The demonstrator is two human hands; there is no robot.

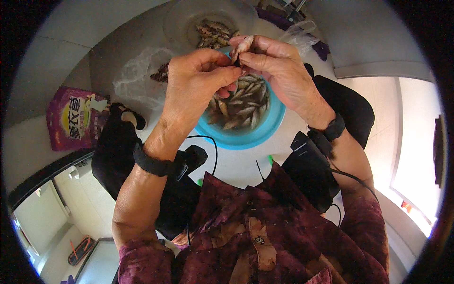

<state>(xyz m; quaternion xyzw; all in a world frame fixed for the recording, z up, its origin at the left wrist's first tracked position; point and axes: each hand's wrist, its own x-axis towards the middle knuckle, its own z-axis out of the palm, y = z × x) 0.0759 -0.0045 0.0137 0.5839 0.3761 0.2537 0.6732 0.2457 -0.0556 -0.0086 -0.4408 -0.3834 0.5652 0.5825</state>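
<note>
Seen from above: both hands meet over a blue bowl [246,137] of small fish, sitting on a pale bench [236,165]. Right hand [279,66] pinches one small fish [242,47] at the fingertips, fingers closed on it. The fish's long axis runs up & slightly right from the pinch, head end away from the person. Left hand [194,85] is curled, thumb & fingertips touching the fish's lower end; right hand is nearer it. Beyond the hands, a clear bowl [189,23] w/ more fish. Left of the left hand, a crumpled plastic bag [137,78].
</note>
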